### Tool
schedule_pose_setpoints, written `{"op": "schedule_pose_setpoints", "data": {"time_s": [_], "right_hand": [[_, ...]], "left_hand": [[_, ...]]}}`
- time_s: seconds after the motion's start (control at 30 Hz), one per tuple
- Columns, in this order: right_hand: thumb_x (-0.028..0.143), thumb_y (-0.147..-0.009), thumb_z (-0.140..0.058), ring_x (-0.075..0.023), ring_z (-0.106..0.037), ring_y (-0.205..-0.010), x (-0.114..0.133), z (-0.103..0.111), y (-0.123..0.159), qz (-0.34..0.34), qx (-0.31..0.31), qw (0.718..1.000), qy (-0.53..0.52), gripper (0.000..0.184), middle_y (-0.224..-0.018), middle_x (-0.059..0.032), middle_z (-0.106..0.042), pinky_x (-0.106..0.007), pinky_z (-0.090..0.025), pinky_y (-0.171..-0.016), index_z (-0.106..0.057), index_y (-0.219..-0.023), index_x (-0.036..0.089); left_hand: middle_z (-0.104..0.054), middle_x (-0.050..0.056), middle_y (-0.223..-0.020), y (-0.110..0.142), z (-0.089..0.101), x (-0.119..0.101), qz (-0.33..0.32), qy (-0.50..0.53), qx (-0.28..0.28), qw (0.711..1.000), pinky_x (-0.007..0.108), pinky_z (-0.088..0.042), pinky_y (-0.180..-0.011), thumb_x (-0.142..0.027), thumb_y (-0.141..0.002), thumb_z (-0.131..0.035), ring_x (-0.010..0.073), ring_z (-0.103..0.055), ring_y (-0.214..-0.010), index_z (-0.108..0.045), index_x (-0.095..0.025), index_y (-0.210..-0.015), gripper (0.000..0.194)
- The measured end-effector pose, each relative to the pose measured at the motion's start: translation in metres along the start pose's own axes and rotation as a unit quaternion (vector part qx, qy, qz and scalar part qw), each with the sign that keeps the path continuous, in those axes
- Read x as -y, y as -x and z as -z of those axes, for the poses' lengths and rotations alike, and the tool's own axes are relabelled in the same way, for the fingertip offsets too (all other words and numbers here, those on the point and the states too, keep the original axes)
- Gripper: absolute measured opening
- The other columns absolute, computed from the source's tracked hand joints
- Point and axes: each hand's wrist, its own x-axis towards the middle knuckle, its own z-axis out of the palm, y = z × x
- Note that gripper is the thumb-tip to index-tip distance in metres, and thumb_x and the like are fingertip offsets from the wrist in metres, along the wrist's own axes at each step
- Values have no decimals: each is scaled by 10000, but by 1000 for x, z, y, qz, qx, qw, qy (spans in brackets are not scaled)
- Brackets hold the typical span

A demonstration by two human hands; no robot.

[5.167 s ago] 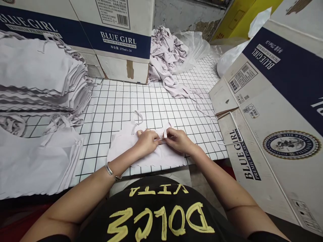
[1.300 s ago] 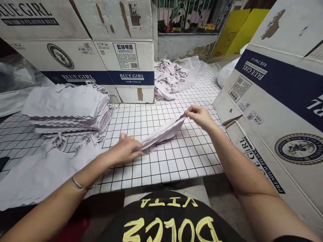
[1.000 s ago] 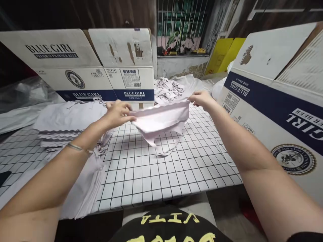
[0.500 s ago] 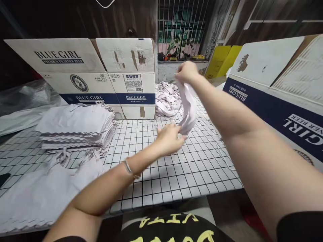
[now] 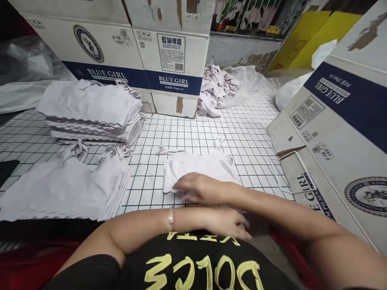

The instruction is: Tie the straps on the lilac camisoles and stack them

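A pale pinkish-white strappy top (image 5: 204,164) lies spread on the checked tablecloth in front of me, its thin straps reaching away toward the back. My right hand (image 5: 201,188) rests over the top's near edge, fingers stretched to the left and nothing gripped. Below it, my left hand (image 5: 228,222) crosses to the right, close to my body at the table's near edge. Its fingers look apart and hold nothing, though motion blurs them slightly. On the left lie a layered set of similar tops (image 5: 69,185) with straps and, behind it, a folded stack of pale fabric (image 5: 87,106).
A white and blue beer carton (image 5: 172,84) stands behind the stack. Beside it is a crumpled heap of pale garments (image 5: 216,88) by clear plastic. Another carton (image 5: 341,108) leans in at the right. A yellow box (image 5: 314,40) stands farther back.
The pale top, held up between both hands before, now lies flat on the table. Both hands have let go and come down toward my body; the view has tilted downward.
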Motion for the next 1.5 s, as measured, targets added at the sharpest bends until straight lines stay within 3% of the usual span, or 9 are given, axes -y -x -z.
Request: {"op": "schedule_pose_setpoints", "data": {"time_s": [0.1, 0.23, 0.47, 0.6, 0.73, 0.9, 1.13, 1.33, 1.5], "right_hand": [[450, -938, -502, -284, -410, -1351, -23, -2, 61, -156, -81, 982, 69, 567, -1476, -114, -441, -494, -305, -1111, -381, -1466, 284], [545, -917, -491, -313, -150, -1475, -46, -31, 111, -228, -65, 960, 151, 681, -1600, -51, -188, -577, -130, -1173, -234, -1519, 357], [564, -917, -480, -324, -157, -1470, -47, -41, 116, -213, -60, 961, 166, 697, -1604, -49, -163, -598, -165, -1164, -206, -1524, 359], [530, -886, -558, -331, -384, -1377, -42, -25, 96, -245, -190, 951, 9, 515, -1456, -94, -477, -576, -304, -1121, -551, -1338, 284], [497, -910, -534, -239, -647, -1057, -41, 6, 30, -287, -362, 822, -334, 342, -1089, -102, -700, -453, -476, -985, -663, -1040, 207], [462, -768, -730, -201, -634, -1044, -58, 37, -47, -124, -250, 755, -594, 379, -1053, -78, -709, -397, -428, -1024, -678, -1013, 178], [411, -810, -707, -162, -643, -803, -52, 26, -30, -210, -190, 786, -550, 300, -720, -46, -704, -354, -464, -872, -717, -936, 140], [365, -942, -532, -125, -640, -664, -51, 35, 2, -293, -163, 685, -646, 288, -709, -61, -702, -257, -491, -669, -678, -940, 117], [112, -960, -404, -144, -680, -916, -72, 91, -14, -273, -191, 642, -690, 247, -1022, -86, -707, -283, -543, -784, -617, -1082, 128]], "left_hand": [[-706, 30, -832, 44, 59, 1, 94, 27, -21, 995, 313, -507, -665, -401, -870, -527, 178, -648, -746, -684, -249, -830, 222], [-611, 87, -1108, 73, 163, 41, 185, -272, -300, 896, 438, -410, -934, -319, -799, -572, 270, -536, -1080, -652, -196, -994, 244], [-590, 33, -760, 56, 252, 82, 287, -46, -140, 947, 378, -464, -791, -377, -772, -656, 199, -576, -782, -548, -171, -752, 233], [-661, 64, -848, 52, 251, 58, 251, 319, -166, 899, 374, -525, -761, -254, -802, -669, 167, -629, -715, -532, -163, -948, 220], [-681, 135, -1061, 42, 229, 35, 201, 422, -206, 860, 424, -528, -909, -72, -833, -577, 216, -686, -943, -451, -154, -1227, 421], [-669, 168, -1116, 24, 211, 24, 134, 451, -238, 850, 404, -474, -1035, 2, -845, -487, 219, -666, -1057, -477, -96, -1215, 383], [-688, 145, -1037, 5, 235, 38, 124, 430, -274, 851, 349, -520, -966, 24, -820, -500, 197, -687, -989, -552, -93, -1055, 268], [-684, 102, -864, 7, 233, 58, 235, 78, -357, 901, 405, -521, -798, -253, -889, -557, 214, -658, -818, -596, -147, -969, 138], [-658, 73, -1031, 62, 171, 64, 67, -329, -241, 911, 429, -390, -941, -399, -887, -568, 242, -557, -1032, -664, -195, -963, 238]]}}
